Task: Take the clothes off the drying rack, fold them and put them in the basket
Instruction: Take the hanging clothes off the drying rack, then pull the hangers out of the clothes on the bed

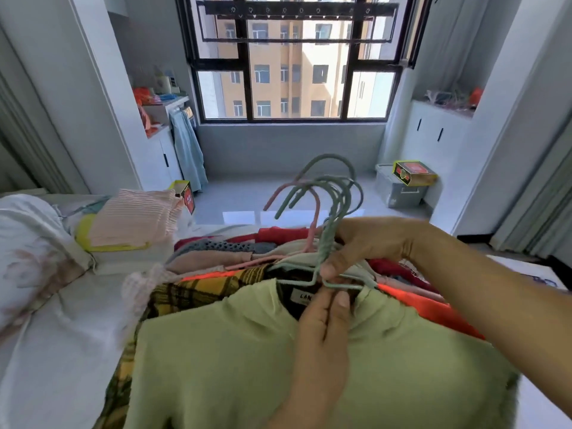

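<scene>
Drying rack (294,26), top of frame, hangs bare: clothes are off. Right hand (371,243), centre right, grips the bundled hangers (325,247) by their necks. Left hand (325,320) below pinches one hanger's wire at the green top (247,351) collar. The top lies over a stack of hung garments, lower centre. Small folded pile (133,218) at left. Most folding remains; no basket identified. Tangled hooks likely hinder.

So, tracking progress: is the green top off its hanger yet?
No, on it: the hanger runs inside the collar of the green top.
</scene>
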Tool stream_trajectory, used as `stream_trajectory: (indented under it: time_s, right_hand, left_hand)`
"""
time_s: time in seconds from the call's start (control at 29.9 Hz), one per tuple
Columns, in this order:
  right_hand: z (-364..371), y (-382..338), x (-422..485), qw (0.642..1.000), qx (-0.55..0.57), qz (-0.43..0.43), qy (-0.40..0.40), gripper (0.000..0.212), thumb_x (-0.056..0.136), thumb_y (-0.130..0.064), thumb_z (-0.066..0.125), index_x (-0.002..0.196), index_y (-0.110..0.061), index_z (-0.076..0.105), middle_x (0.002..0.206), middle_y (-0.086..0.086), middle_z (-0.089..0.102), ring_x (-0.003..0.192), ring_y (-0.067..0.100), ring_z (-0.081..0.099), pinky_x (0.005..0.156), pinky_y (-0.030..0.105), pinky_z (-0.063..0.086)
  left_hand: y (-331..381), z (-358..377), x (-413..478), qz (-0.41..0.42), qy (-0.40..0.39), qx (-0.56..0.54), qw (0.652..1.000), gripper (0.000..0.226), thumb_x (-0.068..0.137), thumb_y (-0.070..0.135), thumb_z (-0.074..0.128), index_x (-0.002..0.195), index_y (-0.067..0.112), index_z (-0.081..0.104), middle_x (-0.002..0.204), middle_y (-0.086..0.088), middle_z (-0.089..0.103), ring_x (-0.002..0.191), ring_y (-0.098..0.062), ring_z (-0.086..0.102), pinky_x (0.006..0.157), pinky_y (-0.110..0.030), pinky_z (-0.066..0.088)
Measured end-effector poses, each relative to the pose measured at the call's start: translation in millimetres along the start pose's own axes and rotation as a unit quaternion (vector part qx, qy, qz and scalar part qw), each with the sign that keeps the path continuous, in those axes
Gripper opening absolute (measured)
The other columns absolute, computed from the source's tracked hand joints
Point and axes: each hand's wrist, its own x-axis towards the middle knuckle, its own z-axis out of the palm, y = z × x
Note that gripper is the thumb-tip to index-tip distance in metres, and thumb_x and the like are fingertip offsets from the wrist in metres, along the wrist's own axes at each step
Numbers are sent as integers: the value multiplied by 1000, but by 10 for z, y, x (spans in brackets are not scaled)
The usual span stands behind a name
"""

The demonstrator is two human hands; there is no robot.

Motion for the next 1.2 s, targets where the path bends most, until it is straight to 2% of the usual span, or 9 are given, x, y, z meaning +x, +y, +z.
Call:
stream_trajectory:
  time_s: [0.13,0.23,0.43,0.53,0.67,0.87,0.97,1.07,1.2]
  right_hand:
    - [-21,388,515,996,-82,43,-9,70,53,-62,68,103,-14,64,104,3,67,100,21,61,95,35,46]
    - [-101,820,984,992,-86,76,-56,39,67,-52,73,98,-31,61,102,-12,63,102,14,58,100,34,41]
    - [-397,1813,1945,974,-37,186,-123,56,59,-53,80,109,-34,64,116,-12,63,113,13,56,106,38,38]
    - [-442,2421,2355,969,16,233,-85,65,41,-62,83,98,-36,68,107,-12,68,107,15,60,101,37,43]
    - [-637,2835,2789,965,60,247,-69,18,72,-29,78,86,-25,66,86,-10,65,97,19,61,89,25,48]
    - [-793,3597,3384,961,103,255,-42,33,74,-26,76,104,-17,67,104,-1,68,101,15,62,96,30,46]
    - [-719,3950,3626,944,168,279,48,42,75,-21,77,113,-17,61,107,-6,63,101,9,59,88,15,44]
    - [-526,4317,3699,924,163,326,115,52,81,-17,70,129,-13,49,124,4,56,118,20,53,98,28,41]
    - [-227,4768,3601,913,97,382,103,52,82,-26,62,131,-27,47,137,5,50,125,20,48,103,30,37]
  left_hand:
    - [-547,-168,369,-44,27,41,998,24,96,16,45,109,20,65,104,6,70,103,-6,61,94,-26,47]
    - [-1003,-292,739,-85,25,48,995,25,97,17,43,115,18,60,111,6,66,102,3,58,91,-15,44]
    - [-1979,-504,1683,-180,-31,59,982,26,97,7,42,106,27,56,112,12,60,98,16,54,93,-11,40]
    - [-2496,-648,2160,-224,-72,109,966,31,96,4,43,104,33,51,118,4,58,107,7,52,97,-14,35]
    - [-3020,-756,2776,-252,-125,169,944,25,97,8,41,106,31,46,116,0,56,108,-9,49,89,-17,36]
    - [-3579,-786,3448,-302,-125,188,926,34,96,7,39,126,19,46,121,3,50,118,-14,46,88,-13,31]
    - [-3873,-873,3826,-374,-161,265,874,35,96,14,39,130,9,48,128,-10,54,119,-22,48,89,-23,37]
    - [-4119,-1034,4047,-416,-202,347,816,26,94,21,42,109,5,57,108,-14,60,107,-28,55,79,-31,41]
    - [-4395,-1368,3964,-443,-122,326,826,22,92,15,51,113,9,52,109,-8,57,104,-21,54,89,-30,42]
